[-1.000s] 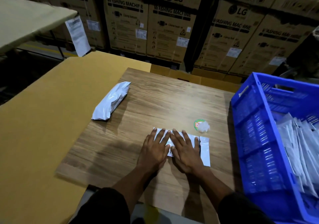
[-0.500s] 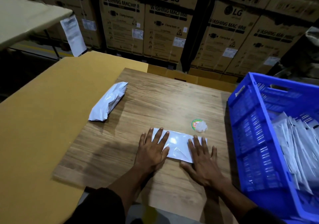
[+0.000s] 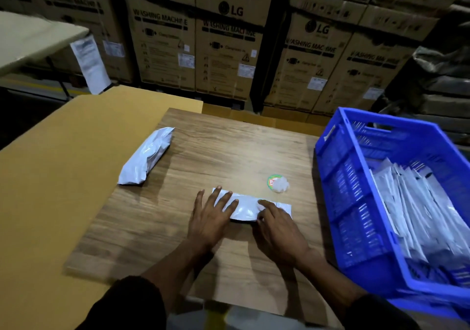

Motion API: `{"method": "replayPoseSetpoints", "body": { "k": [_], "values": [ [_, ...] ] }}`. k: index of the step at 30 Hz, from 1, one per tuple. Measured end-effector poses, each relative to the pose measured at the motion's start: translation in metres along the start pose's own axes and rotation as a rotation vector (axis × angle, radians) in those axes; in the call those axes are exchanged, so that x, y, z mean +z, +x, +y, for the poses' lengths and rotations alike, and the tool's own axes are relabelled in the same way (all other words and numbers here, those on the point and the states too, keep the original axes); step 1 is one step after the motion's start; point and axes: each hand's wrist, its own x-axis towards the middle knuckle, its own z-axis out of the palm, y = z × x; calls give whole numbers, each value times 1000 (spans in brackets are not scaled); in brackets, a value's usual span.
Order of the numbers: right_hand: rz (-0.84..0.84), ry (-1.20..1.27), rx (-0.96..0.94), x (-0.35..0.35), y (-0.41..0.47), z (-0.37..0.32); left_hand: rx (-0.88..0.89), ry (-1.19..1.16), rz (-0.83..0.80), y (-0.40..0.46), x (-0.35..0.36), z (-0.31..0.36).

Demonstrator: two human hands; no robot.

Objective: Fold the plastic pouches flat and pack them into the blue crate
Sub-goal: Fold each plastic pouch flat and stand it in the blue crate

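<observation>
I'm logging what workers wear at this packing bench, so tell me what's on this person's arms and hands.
The left hand and right hand are bare: no gloves, and no rings or watch that I can make out. Both forearms are uncovered. Dark, apparently black sleeves are pushed up near the elbows. The light is too dim to show any markings on the fabric.

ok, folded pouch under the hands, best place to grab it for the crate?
Probably the right short end of the folded pouch, coming from the blue crate side. It lies flat with its long axis left to right, and that end juts past the right hand, so the left hand can pin while fingers slide under.
</observation>
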Motion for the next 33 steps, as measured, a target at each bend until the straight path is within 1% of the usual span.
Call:
{"method": "replayPoseSetpoints", "body": {
  "k": [1,3,5,6,9,10,12,14,16,17,18,19,22,23,25,27,29,31,33],
  "values": [
    [30,-57,-49,-4,-4,-4,-20,-5,6,5,-2,-2],
    [39,-222,-234,-14,-12,-14,-42,-13,-20,13,-6,-8],
    [-30,-306,-389,-18,-15,-19,8,-13,-82,19,-11,-15],
    [-73,-343,-414,-17,-14,-19,43,-13,-110,21,-14,-18],
    [-211,-424,-338,-15,0,-16,72,-28,-184,28,-23,-19],
    [-268,-412,-318,-16,6,-15,65,-37,-201,31,-26,-19],
    [-290,-325,-301,-19,17,-14,33,-58,-180,35,-33,-19],
    [-241,-268,-256,-33,23,-17,-50,-118,-103,32,-37,-18],
    [-222,-210,-192,-50,28,-14,-214,-233,-11,19,-39,-12],
    [-230,-192,-174,-56,28,-10,-291,-270,6,12,-37,-7],
    [-200,-168,-164,-61,29,-6,-338,-269,2,3,-33,-1],
    [-169,-143,-138,-64,30,0,-351,-243,-30,-5,-29,4],
    [-147,-74,-14,-68,27,23,-298,-133,-206,-19,-11,19],
    [-114,-60,15,-72,25,28,-291,-99,-231,-21,-5,23],
    [4,-8,54,-80,21,37,-278,-44,-263,-22,3,27],
    [112,47,50,-90,15,45,-248,-13,-268,-21,8,26],
    [154,87,33,-101,10,50,-233,-14,-260,-13,5,25],
    [196,128,44,-113,8,58,-216,-39,-221,4,-2,31],
    [253,117,51,-129,2,68,-161,-77,-146,35,-14,49]
  ]
}}
